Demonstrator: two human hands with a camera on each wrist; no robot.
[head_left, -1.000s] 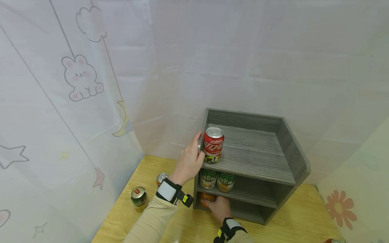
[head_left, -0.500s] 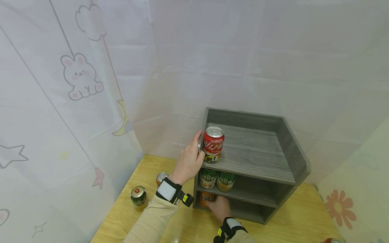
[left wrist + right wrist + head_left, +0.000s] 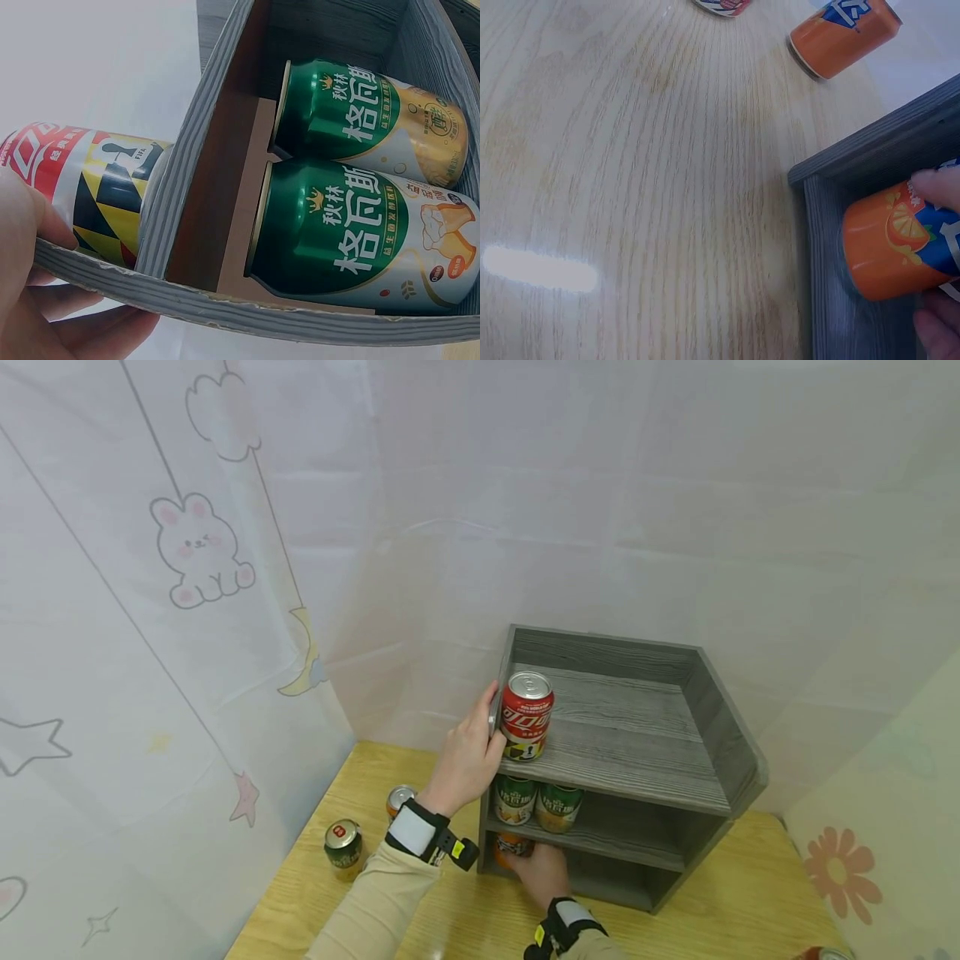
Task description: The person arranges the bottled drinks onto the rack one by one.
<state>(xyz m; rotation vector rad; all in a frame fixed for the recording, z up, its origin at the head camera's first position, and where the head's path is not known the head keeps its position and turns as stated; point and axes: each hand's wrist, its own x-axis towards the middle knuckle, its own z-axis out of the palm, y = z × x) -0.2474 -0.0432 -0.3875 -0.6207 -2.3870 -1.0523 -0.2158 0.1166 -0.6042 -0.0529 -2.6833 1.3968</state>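
The right hand (image 3: 543, 870) curls its fingers round the orange can (image 3: 889, 251), low at the left end of the gray rack (image 3: 630, 718); the left hand (image 3: 467, 762) grips the rack's left side; standing the can flat before letting go seems best.

Wood-grain table (image 3: 442, 914), yellowish; one elongated patch of glare (image 3: 540, 268) showed on its surface. Pale, creased cloth (image 3: 525, 485) stood behind and along both sides. I noted line-drawn prints on the left panel: a seated rabbit (image 3: 198, 552) with pink inner ears, suspended from a grey line; a cloud (image 3: 225, 420) above it, to its right; a yellow crescent moon (image 3: 303, 672) lower down; a pink star (image 3: 243, 799) beneath. Grey-outlined star (image 3: 33, 749) at far left. Right panel: orange-pink flower (image 3: 840, 874), low, near the table edge.
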